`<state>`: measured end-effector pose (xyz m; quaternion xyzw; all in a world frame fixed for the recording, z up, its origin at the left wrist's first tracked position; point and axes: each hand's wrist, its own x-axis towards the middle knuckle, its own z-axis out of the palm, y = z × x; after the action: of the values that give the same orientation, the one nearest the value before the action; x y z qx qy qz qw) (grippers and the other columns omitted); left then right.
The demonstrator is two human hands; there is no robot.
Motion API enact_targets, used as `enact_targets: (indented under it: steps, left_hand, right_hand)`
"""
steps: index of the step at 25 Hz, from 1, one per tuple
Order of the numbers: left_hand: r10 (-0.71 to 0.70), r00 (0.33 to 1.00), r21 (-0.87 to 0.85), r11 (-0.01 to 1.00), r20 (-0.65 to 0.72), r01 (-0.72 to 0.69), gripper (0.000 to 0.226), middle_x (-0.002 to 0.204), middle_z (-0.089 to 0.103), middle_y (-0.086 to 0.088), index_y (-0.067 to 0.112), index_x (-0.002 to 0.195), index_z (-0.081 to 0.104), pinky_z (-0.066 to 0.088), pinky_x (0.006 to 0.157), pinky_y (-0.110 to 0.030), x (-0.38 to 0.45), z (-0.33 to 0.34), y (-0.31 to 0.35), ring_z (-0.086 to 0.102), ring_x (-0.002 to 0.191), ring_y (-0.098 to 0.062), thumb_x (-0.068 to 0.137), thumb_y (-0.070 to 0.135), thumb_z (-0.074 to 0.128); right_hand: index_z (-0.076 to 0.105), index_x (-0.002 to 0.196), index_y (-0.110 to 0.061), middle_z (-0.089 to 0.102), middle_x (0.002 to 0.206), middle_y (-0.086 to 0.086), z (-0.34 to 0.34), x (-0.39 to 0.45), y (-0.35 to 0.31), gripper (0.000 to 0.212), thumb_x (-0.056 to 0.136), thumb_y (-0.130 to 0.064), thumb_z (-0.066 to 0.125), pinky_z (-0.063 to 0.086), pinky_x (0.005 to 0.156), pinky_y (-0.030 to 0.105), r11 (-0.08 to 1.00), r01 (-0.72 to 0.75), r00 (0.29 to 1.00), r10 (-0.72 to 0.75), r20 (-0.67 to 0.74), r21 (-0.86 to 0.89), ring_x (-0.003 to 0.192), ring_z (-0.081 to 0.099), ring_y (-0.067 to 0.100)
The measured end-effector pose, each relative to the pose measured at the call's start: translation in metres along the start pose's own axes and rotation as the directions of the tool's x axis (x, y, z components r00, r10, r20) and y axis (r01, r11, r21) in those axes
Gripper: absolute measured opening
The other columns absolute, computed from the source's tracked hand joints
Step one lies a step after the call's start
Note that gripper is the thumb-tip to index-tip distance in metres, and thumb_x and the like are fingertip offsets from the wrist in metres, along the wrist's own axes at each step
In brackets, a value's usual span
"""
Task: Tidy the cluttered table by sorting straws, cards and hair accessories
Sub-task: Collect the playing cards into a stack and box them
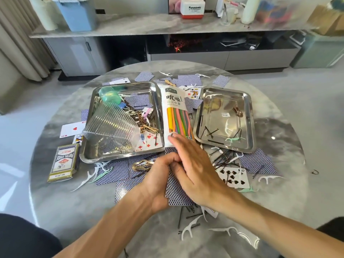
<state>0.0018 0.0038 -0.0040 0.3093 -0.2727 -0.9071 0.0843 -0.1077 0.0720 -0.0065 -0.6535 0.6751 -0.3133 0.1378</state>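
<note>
My left hand [158, 183] grips a stack of blue-backed playing cards [176, 194] at the table's near middle. My right hand [195, 164] lies over the top of that stack with fingers spread, its fingertips touching the lower end of a white packet of coloured straws [176, 116]. The packet lies between two steel trays. The left tray [158, 101] holds a stack of clear plastic cups, cards, hair clips and bobby pins. The right tray [249, 116] holds bobby pins, a brown hair clip [237, 110] and floss picks. More cards lie scattered around.
A playing-card box [63, 162] stands at the left of the round grey table [74, 211]. White floss picks [189, 227] and loose bobby pins [223, 159] lie near the front edge. A gold hair clip [142, 164] sits beside my left hand. A low cabinet stands behind.
</note>
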Motion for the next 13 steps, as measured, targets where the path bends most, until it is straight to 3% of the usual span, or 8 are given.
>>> enact_targets:
  steps: [2,5,7,9,11,12,13]
  left_hand:
    - [0.009,1.0,-0.019,1.0,-0.018,-0.009,0.032,0.082,0.067,-0.019,0.007,0.088,0.076,0.055,0.068,-0.039,0.002,-0.001,-0.001,0.067,0.074,-0.032,0.083,0.031,0.055]
    - [0.041,0.999,0.063,0.997,-0.009,-0.041,0.023,0.078,0.062,-0.021,0.0,0.09,0.069,0.05,0.067,-0.04,0.002,0.003,-0.003,0.061,0.071,-0.032,0.083,0.016,0.054]
    - [0.028,0.999,0.06,0.998,-0.044,-0.025,0.024,0.079,0.063,-0.021,0.0,0.096,0.066,0.053,0.068,-0.041,0.003,0.005,-0.003,0.063,0.069,-0.032,0.079,0.009,0.053]
    - [0.049,0.997,-0.001,0.999,-0.064,-0.049,0.035,0.079,0.061,-0.017,0.003,0.111,0.062,0.055,0.067,-0.042,0.005,0.004,0.001,0.062,0.066,-0.028,0.079,0.005,0.05]
    - [0.086,0.994,-0.071,0.993,-0.067,-0.09,0.047,0.08,0.06,-0.016,0.007,0.123,0.059,0.056,0.066,-0.042,0.006,0.003,0.008,0.058,0.064,-0.026,0.079,-0.001,0.045]
    - [0.097,0.993,-0.078,0.992,-0.071,-0.103,0.05,0.079,0.06,-0.016,0.007,0.125,0.059,0.056,0.065,-0.042,0.007,0.003,0.01,0.058,0.063,-0.027,0.078,-0.003,0.044]
    - [0.103,0.992,-0.072,0.991,-0.074,-0.109,0.052,0.079,0.06,-0.016,0.007,0.125,0.059,0.056,0.065,-0.042,0.008,0.003,0.01,0.058,0.063,-0.027,0.077,-0.004,0.044]
  right_hand:
    - [0.021,0.154,-0.026,0.043,0.147,-0.003,-0.011,0.003,0.001,0.069,0.092,-0.047,0.042,0.021,0.117,0.035,0.998,0.01,0.997,-0.014,0.07,0.064,0.14,0.029,0.007]
    - [0.031,0.147,-0.028,0.054,0.126,-0.006,-0.028,0.007,0.004,0.067,0.09,-0.057,0.051,0.034,0.109,0.037,0.994,0.011,0.99,-0.026,0.135,0.111,0.123,0.045,0.007]
    - [0.037,0.144,-0.029,0.056,0.128,-0.005,-0.035,0.005,0.006,0.062,0.091,-0.058,0.051,0.04,0.103,0.031,0.994,0.084,0.972,-0.098,0.214,0.072,0.12,0.05,0.007]
    - [0.048,0.137,-0.033,0.058,0.133,-0.01,-0.052,-0.001,0.019,0.049,0.093,-0.055,0.051,0.044,0.097,0.02,0.987,0.026,0.965,-0.066,0.254,0.16,0.118,0.054,0.002]
    - [0.065,0.113,-0.032,0.07,0.108,-0.015,-0.086,-0.006,0.052,0.024,0.093,-0.041,0.057,0.053,0.081,0.023,0.967,-0.095,0.995,0.081,0.065,0.238,0.097,0.066,0.003]
    - [0.067,0.101,-0.033,0.072,0.093,-0.014,-0.106,-0.012,0.075,0.012,0.092,-0.032,0.059,0.054,0.072,0.024,0.959,-0.187,0.977,0.204,-0.059,0.211,0.086,0.069,0.005]
    - [0.066,0.092,-0.035,0.072,0.085,-0.013,-0.125,-0.018,0.098,0.014,0.092,-0.023,0.06,0.052,0.067,0.023,0.944,-0.313,0.931,0.326,-0.166,0.1,0.079,0.069,0.007]
